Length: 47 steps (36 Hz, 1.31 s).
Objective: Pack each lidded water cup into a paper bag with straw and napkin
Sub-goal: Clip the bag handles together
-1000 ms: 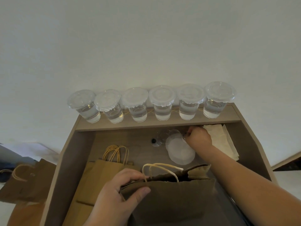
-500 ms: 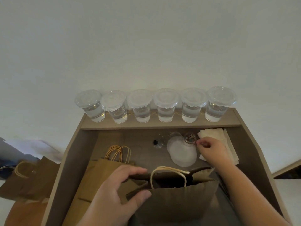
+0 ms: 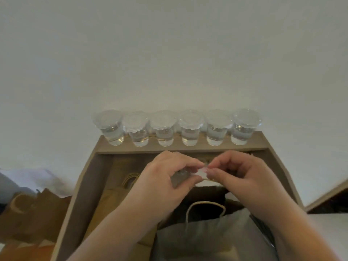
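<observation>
Several lidded clear cups of water (image 3: 190, 127) stand in a row on the top shelf (image 3: 180, 148) against the wall. Below them, my left hand (image 3: 165, 183) and my right hand (image 3: 241, 178) meet above the lower shelf. Both pinch a small thin item (image 3: 202, 173) between the fingertips; it looks like a clear-wrapped straw, but blur hides the details. An open brown paper bag (image 3: 205, 236) stands upright right under my hands, its cord handle up. My hands hide the napkins and loose lids.
Flat folded paper bags (image 3: 120, 196) with cord handles lie on the lower shelf at the left. More brown bags (image 3: 32, 213) sit outside the unit at the far left. The unit's side walls (image 3: 82, 194) hem in the shelf.
My left hand let go of the bag's rim and rose. My right hand left the lids and napkins and came to the middle. Both now pinch the thin item above the bag.
</observation>
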Each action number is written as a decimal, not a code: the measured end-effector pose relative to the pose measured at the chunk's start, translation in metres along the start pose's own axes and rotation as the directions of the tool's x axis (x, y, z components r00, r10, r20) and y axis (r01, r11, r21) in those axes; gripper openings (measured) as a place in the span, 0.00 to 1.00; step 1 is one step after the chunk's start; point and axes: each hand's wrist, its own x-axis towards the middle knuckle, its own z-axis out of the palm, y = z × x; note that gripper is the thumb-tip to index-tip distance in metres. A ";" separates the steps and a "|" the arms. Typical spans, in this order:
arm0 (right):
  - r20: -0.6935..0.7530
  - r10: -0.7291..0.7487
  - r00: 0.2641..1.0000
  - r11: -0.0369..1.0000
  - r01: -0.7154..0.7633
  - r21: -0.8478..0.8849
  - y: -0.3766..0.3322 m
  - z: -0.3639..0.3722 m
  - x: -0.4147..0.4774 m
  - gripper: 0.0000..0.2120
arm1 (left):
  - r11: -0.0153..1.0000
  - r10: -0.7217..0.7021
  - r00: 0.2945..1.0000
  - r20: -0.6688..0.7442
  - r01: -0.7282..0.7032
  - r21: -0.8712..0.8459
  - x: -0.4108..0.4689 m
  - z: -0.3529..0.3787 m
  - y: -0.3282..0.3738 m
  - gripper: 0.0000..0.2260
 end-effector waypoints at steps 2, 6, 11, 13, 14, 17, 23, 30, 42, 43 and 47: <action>0.012 0.013 1.000 1.000 -0.013 0.001 -0.005 0.001 -0.004 0.03 | 0.999 0.044 0.999 -0.020 -0.044 -0.002 0.002 0.001 0.002 0.09; -0.027 0.041 0.999 0.999 -0.040 0.028 -0.010 0.001 -0.011 0.03 | 0.992 0.055 0.996 -0.068 -0.062 -0.106 -0.002 0.000 0.004 0.13; -0.024 0.076 0.997 0.997 -0.076 0.002 -0.010 0.003 -0.013 0.03 | 0.988 0.109 0.988 -0.108 -0.120 -0.099 -0.003 0.000 0.007 0.08; -0.019 0.075 0.997 0.997 -0.075 0.027 -0.009 0.005 -0.013 0.03 | 0.987 0.117 0.985 -0.123 -0.129 -0.095 -0.004 0.000 0.006 0.07; -0.016 0.063 0.998 0.997 -0.063 0.034 -0.010 0.005 -0.013 0.05 | 0.987 0.115 0.985 -0.126 -0.128 -0.101 -0.004 0.001 0.005 0.06; -0.007 0.029 1.000 0.999 -0.029 0.034 -0.008 0.005 -0.012 0.13 | 0.982 0.027 0.989 -0.149 -0.054 -0.181 -0.007 0.003 0.006 0.05; -0.025 -0.079 0.997 0.994 0.081 0.079 -0.003 0.005 -0.010 0.12 | 0.969 -0.067 0.990 -0.126 0.035 -0.244 -0.011 0.005 0.008 0.05; -0.008 -0.068 0.998 0.989 0.068 0.131 0.000 0.003 -0.004 0.07 | 0.961 -0.121 0.991 -0.063 0.101 -0.256 -0.012 0.007 0.010 0.05; -0.029 0.037 0.999 0.945 -0.045 -0.323 0.042 -0.016 0.020 0.07 | 0.955 -0.288 0.891 0.351 0.292 0.044 -0.046 -0.012 -0.014 0.62; 0.001 0.072 0.997 0.929 -0.066 -0.364 0.046 -0.016 0.023 0.06 | 0.950 -0.310 0.876 0.369 0.273 0.150 -0.046 -0.006 -0.015 0.63; 0.120 0.127 0.985 0.887 -0.059 -0.459 0.052 -0.013 0.027 0.06 | 0.929 -0.300 0.893 0.336 0.193 0.316 -0.037 0.021 -0.017 0.44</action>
